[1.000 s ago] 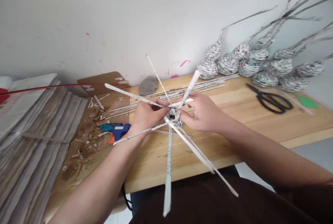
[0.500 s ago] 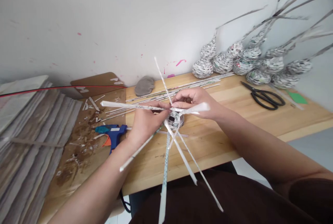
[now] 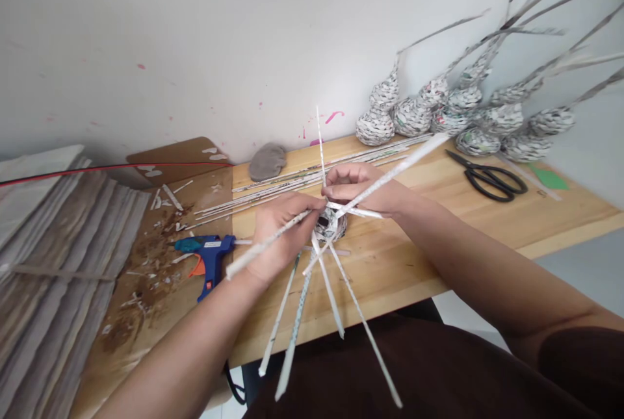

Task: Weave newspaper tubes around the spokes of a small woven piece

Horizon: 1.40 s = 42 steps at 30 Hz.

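A small round weave of rolled newspaper (image 3: 338, 227) sits between my hands above the tabletop, with a dark hole in its upper side. Several paper tubes (image 3: 358, 315) fan out from it, most of them toward my body. My left hand (image 3: 283, 227) pinches one paper tube (image 3: 268, 247) at the weave's left edge; that tube slants down over the back of the hand. With bent fingers, my right hand (image 3: 358, 186) grips the base of an upright paper tube (image 3: 320, 146) at the weave's far side. Another thick tube (image 3: 397, 172) crosses in front of the right hand.
Loose paper tubes (image 3: 273, 190) lie behind my hands, near a grey lump (image 3: 267, 161). A blue glue gun (image 3: 212, 256) rests left, beside stacked newspapers (image 3: 53, 276). Black scissors (image 3: 492, 178) lie right. Several woven gourd shapes (image 3: 375, 126) stand along the wall.
My left hand has brought its tube round from pointing left to slanting down toward me. The upright tube stands straighter, and the thick tube on the right now points up and right.
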Motion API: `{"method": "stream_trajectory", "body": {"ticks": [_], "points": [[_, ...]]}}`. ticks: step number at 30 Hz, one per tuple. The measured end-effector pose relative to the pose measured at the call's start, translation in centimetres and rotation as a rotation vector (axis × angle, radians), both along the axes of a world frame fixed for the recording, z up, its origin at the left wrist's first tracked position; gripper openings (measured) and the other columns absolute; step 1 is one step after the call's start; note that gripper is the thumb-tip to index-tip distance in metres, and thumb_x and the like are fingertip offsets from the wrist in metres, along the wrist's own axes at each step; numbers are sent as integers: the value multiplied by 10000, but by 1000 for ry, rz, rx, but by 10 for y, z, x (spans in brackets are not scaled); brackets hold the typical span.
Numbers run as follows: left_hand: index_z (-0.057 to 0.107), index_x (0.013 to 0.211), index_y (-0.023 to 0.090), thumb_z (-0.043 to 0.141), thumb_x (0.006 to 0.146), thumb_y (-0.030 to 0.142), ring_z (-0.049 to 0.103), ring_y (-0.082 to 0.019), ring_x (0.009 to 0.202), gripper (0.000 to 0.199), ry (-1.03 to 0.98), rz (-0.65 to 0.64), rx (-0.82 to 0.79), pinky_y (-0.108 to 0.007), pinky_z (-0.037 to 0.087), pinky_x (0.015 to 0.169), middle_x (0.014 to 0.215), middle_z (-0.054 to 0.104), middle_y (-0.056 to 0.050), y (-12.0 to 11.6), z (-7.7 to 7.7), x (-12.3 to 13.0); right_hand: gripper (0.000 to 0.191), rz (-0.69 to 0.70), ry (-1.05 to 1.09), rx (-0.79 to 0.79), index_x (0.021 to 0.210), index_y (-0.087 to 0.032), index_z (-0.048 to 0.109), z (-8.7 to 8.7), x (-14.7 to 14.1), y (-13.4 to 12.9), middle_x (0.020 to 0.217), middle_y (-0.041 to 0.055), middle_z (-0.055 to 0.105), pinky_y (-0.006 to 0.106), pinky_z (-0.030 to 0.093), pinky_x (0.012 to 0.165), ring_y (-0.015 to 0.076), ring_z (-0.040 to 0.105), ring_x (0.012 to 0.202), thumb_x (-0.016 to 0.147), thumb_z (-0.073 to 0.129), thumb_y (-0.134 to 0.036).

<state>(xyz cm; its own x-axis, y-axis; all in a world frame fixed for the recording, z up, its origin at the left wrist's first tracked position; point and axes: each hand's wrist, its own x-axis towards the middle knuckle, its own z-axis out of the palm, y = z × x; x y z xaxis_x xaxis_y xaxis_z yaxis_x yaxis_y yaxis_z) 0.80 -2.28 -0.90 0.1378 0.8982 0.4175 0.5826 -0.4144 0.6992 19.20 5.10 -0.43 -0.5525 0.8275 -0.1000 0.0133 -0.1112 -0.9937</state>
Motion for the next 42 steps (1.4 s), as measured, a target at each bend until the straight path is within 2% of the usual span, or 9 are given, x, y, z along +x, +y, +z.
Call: {"method": "stream_trajectory", "body": {"ticks": [4, 7, 14, 19, 23, 26, 30, 38, 42], "points": [[774, 951, 223, 632, 880, 190, 738, -182, 916, 161, 18, -172, 25, -275, 555, 862, 1022, 790, -64, 1, 2, -5, 212, 9, 7, 5, 732, -178, 601, -1, -1, -2, 554, -55, 616, 193, 401, 451, 89, 540, 468, 708, 786, -279], [773, 956, 219, 619, 888, 169, 740, -174, 930, 176, 19, -197, 36, -274, 552, 878, 1026, 789, -67, 4, 3, -7, 212, 31, -6, 14, 755, -172, 612, 2, 2, -1, 573, -47, 629, 192, 417, 454, 90, 550, 478, 712, 793, -274], [785, 974, 232, 615, 906, 214, 736, -180, 904, 184, 62, -153, 46, -280, 557, 844, 1011, 788, -70, 5, 0, -8, 149, 180, -46, 73, 856, -158, 667, 11, 16, 1, 743, -5, 705, 222, 512, 602, 118, 647, 643, 723, 732, -157], [797, 950, 234, 648, 890, 256, 738, -192, 887, 162, 15, -89, -33, -293, 565, 830, 990, 799, -65, 3, 2, -4, 217, 203, -94, 89, 882, -168, 662, 13, 16, -1, 755, 2, 733, 257, 545, 636, 151, 684, 674, 685, 751, -156], [777, 918, 172, 735, 809, 281, 725, -192, 753, 160, -192, -8, -234, -290, 570, 725, 862, 795, -71, 8, 3, -4, 264, 174, -97, 173, 896, -171, 653, 12, 13, -2, 725, -21, 702, 245, 530, 625, 142, 664, 656, 660, 771, -183], [753, 946, 139, 768, 770, 308, 707, -183, 713, 245, -327, -71, -413, -276, 552, 676, 831, 780, -74, 13, 4, -8, 292, 164, -126, 239, 947, -179, 638, 13, 11, -5, 700, -40, 667, 239, 512, 617, 132, 641, 638, 681, 758, -193], [761, 911, 126, 755, 784, 371, 698, -184, 733, 276, -345, -132, -533, -274, 537, 679, 814, 767, -81, 16, 5, -12, 231, 150, -155, 317, 942, -187, 634, 17, 8, -11, 712, -39, 654, 231, 500, 610, 124, 624, 632, 724, 708, -162], [761, 817, 135, 729, 762, 330, 625, -141, 609, 205, -188, 67, -389, -236, 462, 581, 722, 749, -45, 10, 10, -1, 247, 131, -256, 437, 981, -175, 639, 18, 8, -16, 769, -10, 703, 228, 511, 657, 146, 681, 714, 752, 626, -83], [757, 820, 136, 752, 736, 379, 610, -143, 583, 257, -226, 31, -407, -241, 443, 552, 702, 739, -46, 12, 8, -3, 183, 98, -295, 540, 934, -166, 647, 18, 8, -16, 758, -5, 705, 213, 486, 623, 137, 668, 685, 771, 617, -88]]}}
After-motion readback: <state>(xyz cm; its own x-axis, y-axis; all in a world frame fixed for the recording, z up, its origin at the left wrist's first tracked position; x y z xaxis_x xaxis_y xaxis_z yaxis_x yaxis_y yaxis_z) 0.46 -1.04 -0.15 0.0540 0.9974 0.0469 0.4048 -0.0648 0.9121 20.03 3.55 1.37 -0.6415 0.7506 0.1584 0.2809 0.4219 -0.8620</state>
